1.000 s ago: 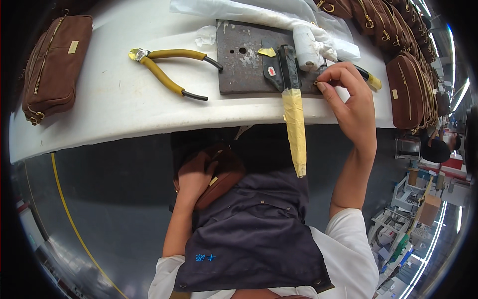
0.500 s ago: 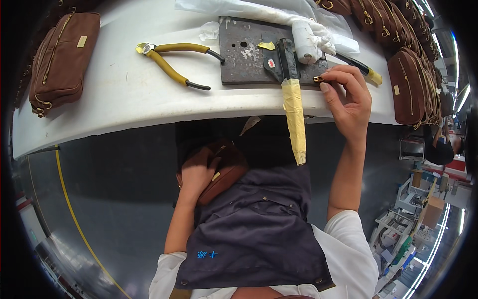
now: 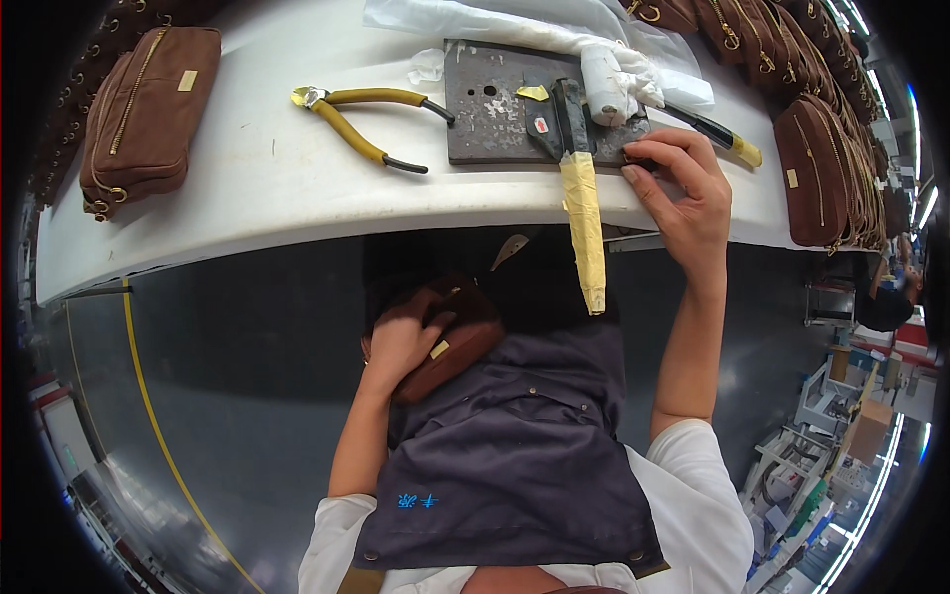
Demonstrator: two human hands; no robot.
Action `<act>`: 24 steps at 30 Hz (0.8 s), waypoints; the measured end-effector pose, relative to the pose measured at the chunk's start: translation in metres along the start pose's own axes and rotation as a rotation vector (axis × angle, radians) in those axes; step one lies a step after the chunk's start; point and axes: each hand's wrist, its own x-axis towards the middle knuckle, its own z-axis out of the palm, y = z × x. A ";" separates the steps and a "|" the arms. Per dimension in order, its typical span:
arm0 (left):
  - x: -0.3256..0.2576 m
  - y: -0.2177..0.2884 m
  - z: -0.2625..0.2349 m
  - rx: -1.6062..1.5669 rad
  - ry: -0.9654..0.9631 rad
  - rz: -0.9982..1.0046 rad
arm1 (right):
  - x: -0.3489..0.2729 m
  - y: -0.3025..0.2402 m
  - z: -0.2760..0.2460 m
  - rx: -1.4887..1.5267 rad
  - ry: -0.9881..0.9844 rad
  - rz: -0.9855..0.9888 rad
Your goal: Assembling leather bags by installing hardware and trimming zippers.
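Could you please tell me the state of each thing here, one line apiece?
Left hand: gripping a brown pouch on the lap.
Right hand: fingers pinched at the plate's near edge; what they pinch is hidden.
Pliers: lying on the table, handles spread.
Hammer: head on the metal plate, taped handle overhanging the table edge.
Pouch at left: lying flat, zipped shut.
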 end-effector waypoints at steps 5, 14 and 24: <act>-0.004 0.032 -0.038 -0.041 -0.225 -0.008 | -0.010 -0.005 0.000 0.025 0.076 -0.006; -0.023 0.073 -0.022 -0.138 -0.117 0.240 | -0.121 -0.047 0.022 0.236 -0.131 0.274; -0.035 0.088 0.002 -0.007 0.014 0.263 | -0.162 -0.062 0.062 0.492 -0.363 0.659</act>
